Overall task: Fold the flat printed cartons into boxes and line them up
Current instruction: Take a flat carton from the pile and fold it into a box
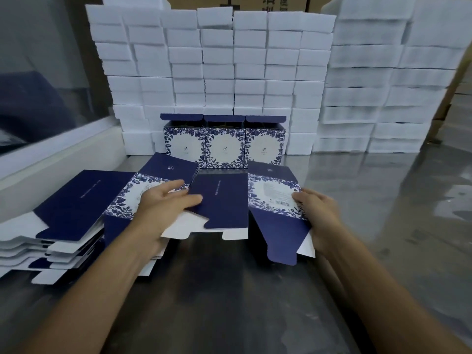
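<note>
Head view showed both hands on one navy, floral-printed flat cardboard carton (224, 200) held above the grey metal bench (229, 290). Left hand (163, 208) gripped its navy panel, thumb on top; right hand (319, 215) pinched the barcode-printed side panel. Three folded floral boxes (224, 144) stood touching in a row behind, before stacked white foam blocks (217, 60). Flat cartons (69, 221) were piled at left.

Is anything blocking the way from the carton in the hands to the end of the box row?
Nothing visible does. The carton, held by the left hand and right hand, faces bare table right of the three folded boxes.
</note>
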